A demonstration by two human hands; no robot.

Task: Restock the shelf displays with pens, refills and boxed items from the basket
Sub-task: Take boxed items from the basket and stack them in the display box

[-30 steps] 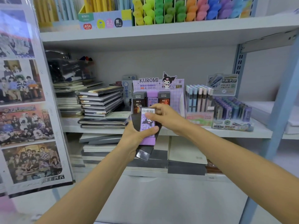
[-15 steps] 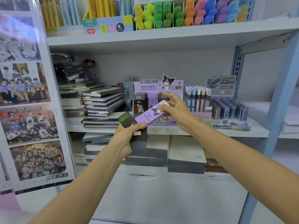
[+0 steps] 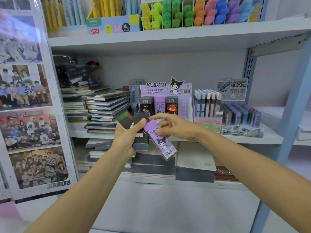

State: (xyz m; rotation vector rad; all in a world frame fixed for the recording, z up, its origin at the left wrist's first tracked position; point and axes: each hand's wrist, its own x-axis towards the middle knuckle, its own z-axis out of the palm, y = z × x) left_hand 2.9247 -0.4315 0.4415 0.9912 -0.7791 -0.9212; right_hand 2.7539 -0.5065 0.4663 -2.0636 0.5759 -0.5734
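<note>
At frame centre, the right hand (image 3: 176, 126) pinches a tilted purple box (image 3: 161, 142) while the left hand (image 3: 124, 140) grips dark boxes (image 3: 141, 143), both before the Kuromi display (image 3: 165, 91) on the middle shelf (image 3: 269, 138).

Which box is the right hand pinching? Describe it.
Find the middle shelf and its KUROMI display. Just in front, the right hand pinches a tilted box. It is lilac with a barcode at its lower end; the left hand grips dark boxes.

A stationery shop — shelves (image 3: 168, 37) stacked with pen displays (image 3: 198, 12), notebooks (image 3: 107, 106) and barcoded refill boxes (image 3: 159, 105).
</note>
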